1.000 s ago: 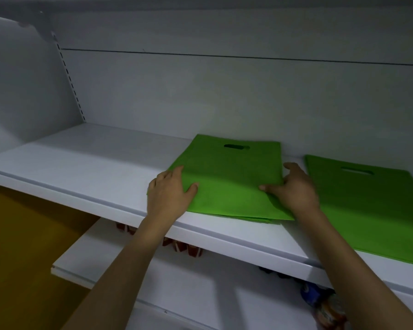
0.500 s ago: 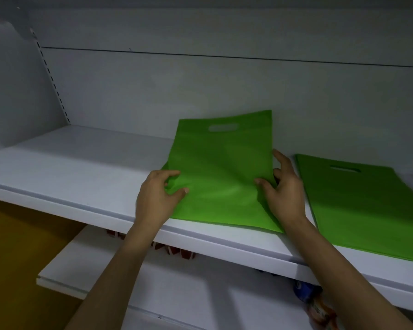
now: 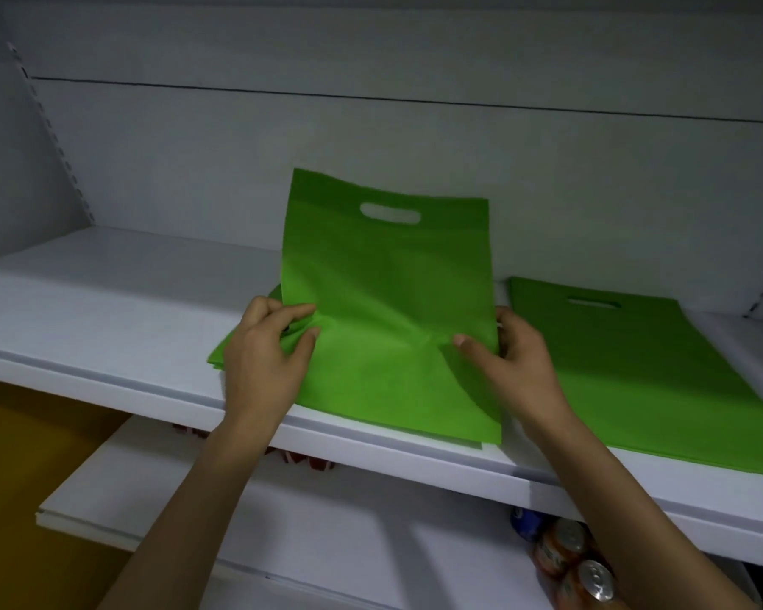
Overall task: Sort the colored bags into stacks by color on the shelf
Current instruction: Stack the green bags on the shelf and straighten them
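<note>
Both hands on one green flat fabric bag (image 3: pixel 384 275) with a cut-out handle. Left hand (image 3: pixel 265 345) pinches its left edge, thumb and fingers closed on the fabric. Right hand (image 3: pixel 512 350) grips its right edge, thumb on front, fingers behind. Handle end is tipped up off the white shelf (image 3: pixel 106 301), bottom end down on a layer of green bags (image 3: pixel 221 352). Second green bag (image 3: pixel 626 354) lies flat just to the right, apart. Drink cans (image 3: pixel 564 548) sit on the lower shelf.

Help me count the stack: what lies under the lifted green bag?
A flat green stack on the shelf shows at its left corner; the lifted bag covers the rest.
</note>
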### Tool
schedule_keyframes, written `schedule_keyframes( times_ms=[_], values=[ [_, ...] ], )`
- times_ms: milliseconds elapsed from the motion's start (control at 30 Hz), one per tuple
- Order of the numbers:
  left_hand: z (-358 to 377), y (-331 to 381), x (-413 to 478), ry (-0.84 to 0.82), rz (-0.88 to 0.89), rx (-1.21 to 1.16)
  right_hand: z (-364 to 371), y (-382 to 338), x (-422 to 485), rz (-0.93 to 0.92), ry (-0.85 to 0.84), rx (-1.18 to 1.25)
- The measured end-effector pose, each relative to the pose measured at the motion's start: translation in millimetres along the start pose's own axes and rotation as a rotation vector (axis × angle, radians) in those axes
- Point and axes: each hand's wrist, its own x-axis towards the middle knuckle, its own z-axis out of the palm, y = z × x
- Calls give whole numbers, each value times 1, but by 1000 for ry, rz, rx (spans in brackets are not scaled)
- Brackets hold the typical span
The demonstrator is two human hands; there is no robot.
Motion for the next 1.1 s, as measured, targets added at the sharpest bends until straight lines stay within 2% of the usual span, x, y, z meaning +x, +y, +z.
schedule_keyframes(
  times_ms=[167, 400, 567, 800, 967, 1100],
  values=[
    [29, 49, -19, -35, 41, -195, -60, 9, -32, 60, 118, 60],
    [95, 132, -39, -188, 39, -315, -168, 27, -61, 167, 320, -64],
    [136, 166, -49, -332, 78, -237, -225, 33, -45, 193, 390, -244],
    [161, 165, -49, -465, 116, -62, -256, 72, -21, 268, 308, -671],
    [165, 162, -50, -455, 127, 50, -253, 83, -25, 207, 315, -833],
    [167, 160, -52, -443, 103, 83, -255, 86, -28, 199, 327, -834]
  ],
)
